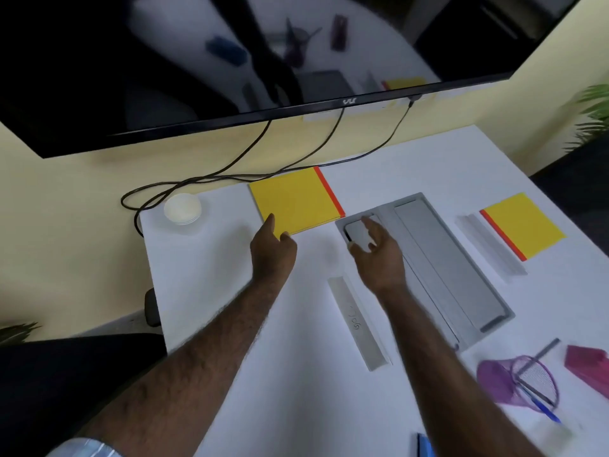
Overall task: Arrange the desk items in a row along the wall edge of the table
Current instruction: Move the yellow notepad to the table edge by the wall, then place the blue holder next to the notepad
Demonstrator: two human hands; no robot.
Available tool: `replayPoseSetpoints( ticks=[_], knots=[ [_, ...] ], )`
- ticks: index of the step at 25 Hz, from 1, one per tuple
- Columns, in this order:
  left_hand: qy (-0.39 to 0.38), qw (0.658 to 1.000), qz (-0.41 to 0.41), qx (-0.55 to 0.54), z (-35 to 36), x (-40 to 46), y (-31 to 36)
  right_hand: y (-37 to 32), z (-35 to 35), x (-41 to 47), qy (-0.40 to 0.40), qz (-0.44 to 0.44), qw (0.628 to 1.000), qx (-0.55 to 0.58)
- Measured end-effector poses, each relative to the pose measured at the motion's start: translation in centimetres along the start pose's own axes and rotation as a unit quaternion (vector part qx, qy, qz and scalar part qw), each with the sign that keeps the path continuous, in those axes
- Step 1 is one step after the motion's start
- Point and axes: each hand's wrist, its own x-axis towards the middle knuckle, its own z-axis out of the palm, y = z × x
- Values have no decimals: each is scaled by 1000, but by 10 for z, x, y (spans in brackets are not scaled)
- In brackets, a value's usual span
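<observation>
A yellow notebook with an orange spine (293,197) lies near the wall edge of the white table (204,278). My left hand (273,250) rests at its near corner, fingers touching its edge. My right hand (379,249) hovers with spread fingers over a phone (357,230) that lies at the far end of a grey recessed tray (441,258). A second yellow notebook (524,224) lies at the right beside a clear ruler (487,245). A white ruler-like bar (357,324) lies in the middle. A stack of white round lids (182,208) sits at the far left.
A purple mesh pen cup (517,382) lies tipped over at the near right with pens spilling out, next to a magenta object (590,366). Black cables (230,173) run along the wall under a large monitor (230,61). A blue object (423,445) pokes in at the bottom edge.
</observation>
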Motion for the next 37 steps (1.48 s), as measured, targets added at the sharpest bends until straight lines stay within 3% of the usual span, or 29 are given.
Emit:
replayPoseSetpoints(
  ticks=[5, 10, 18, 26, 37],
  knots=[
    [26, 997, 54, -45, 15, -93, 1, 13, -42, -116, 44, 9, 998, 34],
    [-10, 995, 86, -41, 27, -189, -6, 49, -82, -214, 88, 36, 995, 41],
    [-120, 983, 135, 29, 48, -309, -27, 131, -120, -319, 134, 127, 982, -40],
    [-245, 955, 128, 110, 64, -381, -53, 187, -114, -362, 76, 217, 968, -95],
    [-294, 930, 154, 159, 47, -379, -82, 186, -99, -367, 60, 217, 965, -131]
  ],
)
